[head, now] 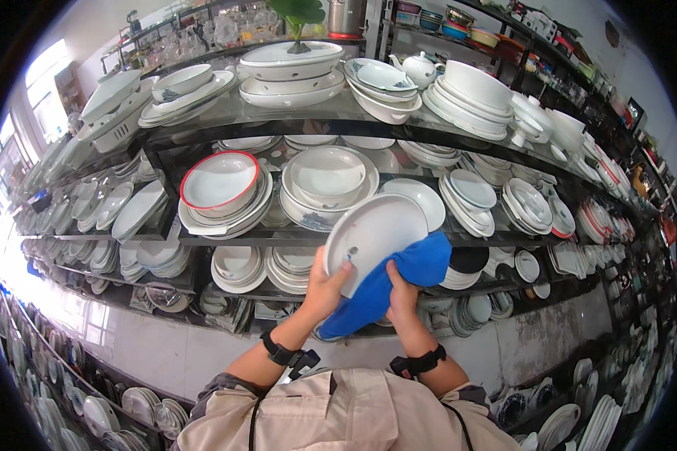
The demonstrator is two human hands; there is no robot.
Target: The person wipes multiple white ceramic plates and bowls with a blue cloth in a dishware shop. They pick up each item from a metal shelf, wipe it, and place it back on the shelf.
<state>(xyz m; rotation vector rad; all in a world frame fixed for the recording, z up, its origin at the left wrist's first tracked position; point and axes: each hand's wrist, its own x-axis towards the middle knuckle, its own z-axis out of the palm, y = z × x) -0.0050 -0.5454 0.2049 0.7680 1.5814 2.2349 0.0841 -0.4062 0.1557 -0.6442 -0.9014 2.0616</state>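
Note:
A white ceramic plate [381, 231] with small dark marks near its lower left is tilted up in front of my chest. My left hand [327, 287] grips its lower left edge, the thumb on the face. A blue cloth [375, 287] lies over the plate's lower right part and hangs down below it. My right hand [401, 290] holds the cloth against the plate's right side, thumb on top. Behind the plate, on the middle shelf, are a stack of white bowls [328, 172] and a white dish [437, 194].
Glass shelves with dark edges [316, 128] cross in front of me, loaded with stacked dishes. A red-rimmed bowl [219, 179] tops a stack at the left. Above stand a white teapot [420, 69] and lidded oval dishes [292, 62]. More plates [99, 414] fill racks at both lower sides.

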